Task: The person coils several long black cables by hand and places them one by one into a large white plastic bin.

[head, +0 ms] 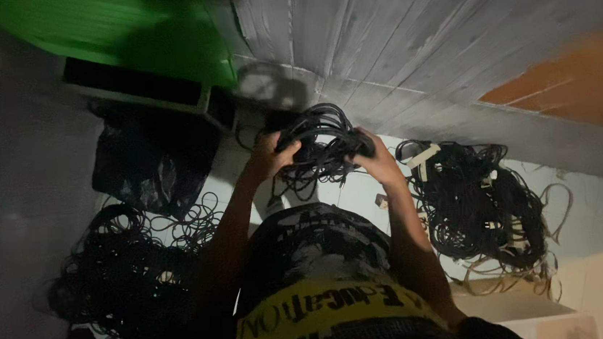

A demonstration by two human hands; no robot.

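Both my hands hold a bundle of black cable [319, 137] out in front of my chest. My left hand [267, 158] grips its left side with the fingers curled over the loops. On the bundle's right side, my right hand [378, 160] is closed around the strands. Loose loops hang down between the two hands. My patterned shirt with a yellow band [328, 309] fills the lower middle of the view.
A big tangled heap of black cables with pale tags [480, 205] lies on the light floor to the right. Another dark cable heap [117, 269] lies left, below a black plastic bag [147, 168]. A green object [122, 29] and a grey plank wall [412, 25] stand ahead.
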